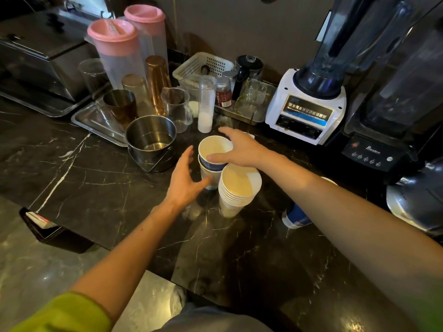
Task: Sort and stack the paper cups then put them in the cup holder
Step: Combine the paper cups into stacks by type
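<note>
On the black marble counter stands a short stack of blue-and-white paper cups. Its top cup sits tilted in the one below. My right hand grips that top cup at the rim, thumb on the near side and fingers over the far side. My left hand is at the left of the stack with fingers spread, thumb touching the lower cup. Just right of it stands a taller stack of several white cups. Another blue cup lies on its side under my right forearm. No cup holder is visible.
A steel bucket stands left of the cups, with a tray of shakers and measuring cups behind it. Two pink-lidded pitchers, a white basket, and a clear tube sit behind. Blenders line the right side.
</note>
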A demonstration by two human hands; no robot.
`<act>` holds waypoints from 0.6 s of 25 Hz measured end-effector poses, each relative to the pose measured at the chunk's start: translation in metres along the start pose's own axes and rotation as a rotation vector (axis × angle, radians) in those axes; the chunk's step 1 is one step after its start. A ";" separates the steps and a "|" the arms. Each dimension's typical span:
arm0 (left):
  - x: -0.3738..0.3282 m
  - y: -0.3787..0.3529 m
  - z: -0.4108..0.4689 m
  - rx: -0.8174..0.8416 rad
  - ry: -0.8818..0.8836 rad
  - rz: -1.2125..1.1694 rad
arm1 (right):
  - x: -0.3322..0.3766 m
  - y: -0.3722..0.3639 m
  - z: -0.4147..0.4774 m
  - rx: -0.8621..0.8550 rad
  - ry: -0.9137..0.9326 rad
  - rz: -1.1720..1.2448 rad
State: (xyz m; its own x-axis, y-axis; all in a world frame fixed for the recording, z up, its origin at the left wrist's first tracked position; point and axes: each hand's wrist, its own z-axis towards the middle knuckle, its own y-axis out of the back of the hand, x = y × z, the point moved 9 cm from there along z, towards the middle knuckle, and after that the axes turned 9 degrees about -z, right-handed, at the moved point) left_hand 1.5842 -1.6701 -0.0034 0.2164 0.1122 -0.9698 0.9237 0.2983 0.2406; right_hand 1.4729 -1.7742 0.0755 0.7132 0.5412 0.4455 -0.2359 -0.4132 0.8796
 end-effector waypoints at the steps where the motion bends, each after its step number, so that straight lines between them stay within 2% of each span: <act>1: 0.004 -0.004 0.008 0.055 0.017 0.017 | 0.002 -0.005 0.006 0.027 -0.002 -0.027; 3: 0.011 -0.010 0.018 0.112 0.011 -0.008 | 0.003 -0.013 0.014 0.063 -0.020 -0.057; 8: 0.019 -0.015 0.030 0.075 -0.004 -0.059 | 0.006 -0.017 0.014 0.094 0.004 -0.186; 15: 0.017 -0.012 0.029 0.069 -0.017 -0.061 | 0.019 0.034 -0.004 -0.184 0.088 0.048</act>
State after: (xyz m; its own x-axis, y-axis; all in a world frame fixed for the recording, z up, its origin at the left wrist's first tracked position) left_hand 1.5857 -1.6998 -0.0236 0.1640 0.0794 -0.9833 0.9546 0.2384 0.1784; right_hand 1.4759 -1.7752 0.1146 0.6399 0.5890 0.4935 -0.3908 -0.3035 0.8690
